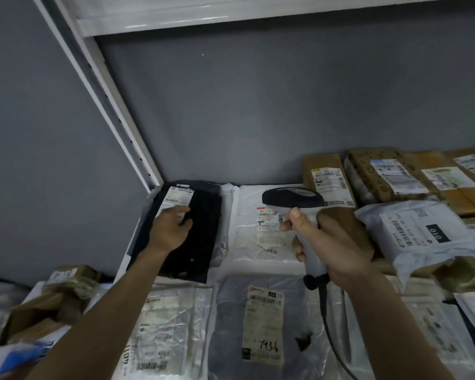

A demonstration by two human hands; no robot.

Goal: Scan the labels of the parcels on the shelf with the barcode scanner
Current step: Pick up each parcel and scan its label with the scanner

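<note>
At shelf's back-left corner, left hand (173, 226) fingers flat on black parcel (187, 231) label; right hand (332, 242) grips barcode scanner (294, 200); most parcels prob. unscanned

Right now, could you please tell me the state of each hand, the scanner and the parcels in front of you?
Left hand: fingers resting on the black parcel's label.
Right hand: grips the scanner handle.
Scanner: held up, head pointing left.
Black parcel: flat, label up.
White parcel: flat, label up.
Grey parcel: flat, label up.
</note>
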